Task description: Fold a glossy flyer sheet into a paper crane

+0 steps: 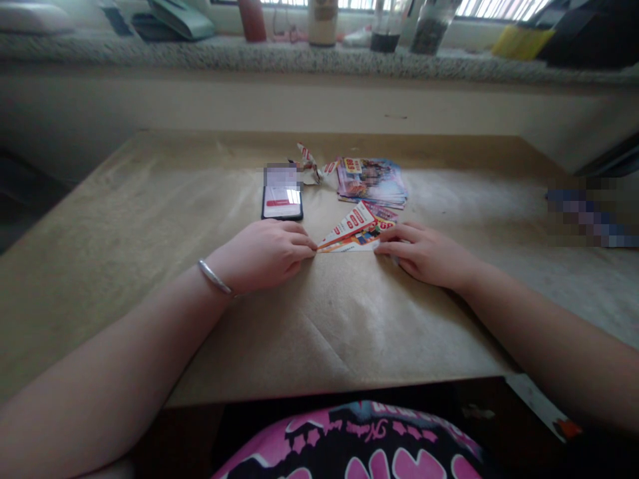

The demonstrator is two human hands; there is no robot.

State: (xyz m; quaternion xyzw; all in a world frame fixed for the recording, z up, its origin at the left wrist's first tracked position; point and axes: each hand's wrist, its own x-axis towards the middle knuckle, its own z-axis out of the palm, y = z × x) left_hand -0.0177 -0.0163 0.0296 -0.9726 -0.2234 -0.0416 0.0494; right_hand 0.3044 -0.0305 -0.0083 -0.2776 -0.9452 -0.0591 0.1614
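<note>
A printed sheet of paper (349,229), folded to a long point on its left, lies on the table between my hands. It is white with red, orange and yellow print. My left hand (272,253), with a silver bangle at the wrist, has its fingertips closed on the pointed left end. My right hand (424,251) grips the wider right end, its fingers bent over the lower right corner. My thumbs are mostly hidden.
A phone (282,193) with a lit screen lies beyond my left hand. Next to it stands a folded paper figure (314,169). A stack of colourful leaflets (372,179) lies beyond the folded sheet. Bottles and jars line the stone windowsill (200,56).
</note>
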